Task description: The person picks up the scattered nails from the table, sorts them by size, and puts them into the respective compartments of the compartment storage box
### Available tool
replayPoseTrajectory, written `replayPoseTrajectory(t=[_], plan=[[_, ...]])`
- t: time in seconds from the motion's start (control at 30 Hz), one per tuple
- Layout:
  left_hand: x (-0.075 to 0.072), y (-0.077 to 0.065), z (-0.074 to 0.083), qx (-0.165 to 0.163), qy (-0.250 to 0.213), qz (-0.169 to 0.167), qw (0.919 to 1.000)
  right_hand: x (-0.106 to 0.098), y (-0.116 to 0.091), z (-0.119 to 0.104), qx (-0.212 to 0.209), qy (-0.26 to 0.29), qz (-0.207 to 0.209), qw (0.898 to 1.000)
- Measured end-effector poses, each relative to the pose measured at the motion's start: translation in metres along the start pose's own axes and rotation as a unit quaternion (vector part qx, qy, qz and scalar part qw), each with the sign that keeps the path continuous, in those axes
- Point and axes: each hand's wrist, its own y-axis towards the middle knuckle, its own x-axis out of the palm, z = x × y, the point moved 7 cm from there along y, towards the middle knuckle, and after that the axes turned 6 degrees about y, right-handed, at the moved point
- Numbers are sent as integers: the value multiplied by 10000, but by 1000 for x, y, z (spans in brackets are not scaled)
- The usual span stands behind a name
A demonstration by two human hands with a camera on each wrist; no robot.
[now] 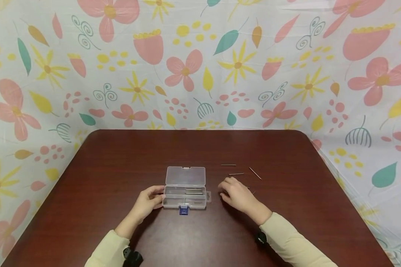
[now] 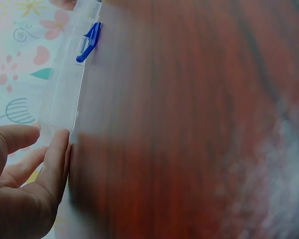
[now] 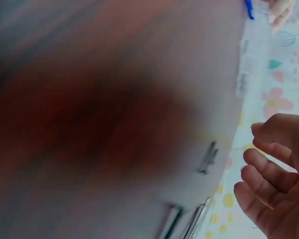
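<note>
A clear plastic divided box (image 1: 168,206) stands on the table with its lid (image 1: 185,176) raised at the back and its blue latch (image 1: 183,210) hanging at the front. Several thin metal nail-like pieces (image 1: 194,193) lie in its right-hand compartments. My left hand (image 1: 147,202) holds the box's left end between thumb and fingers. To the right of the box, my right hand (image 1: 238,194) is low over the table, fingers loosely bent, nothing visible in them. Loose nail-like pieces (image 1: 236,174) lie just beyond it, and the right wrist view shows more metal pieces (image 3: 208,158) below its fingers.
The dark reddish-brown table (image 1: 137,148) has rounded far corners. Behind it and along its sides hangs a white cloth (image 1: 200,74) with a flower print. A slanted metal piece (image 1: 255,173) lies farthest right, and another (image 1: 228,165) lies farther back.
</note>
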Motion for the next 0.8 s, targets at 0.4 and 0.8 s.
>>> replayPoseTrajectory(t=[0.4, 0.8], plan=[[0, 1, -2, -56, -82, 3, 10000, 7, -6, 22, 648, -179, -369, 9971], [-2, -1, -1, 28, -103, -122, 9999, 16, 1, 24, 749, -370, -983, 9916]])
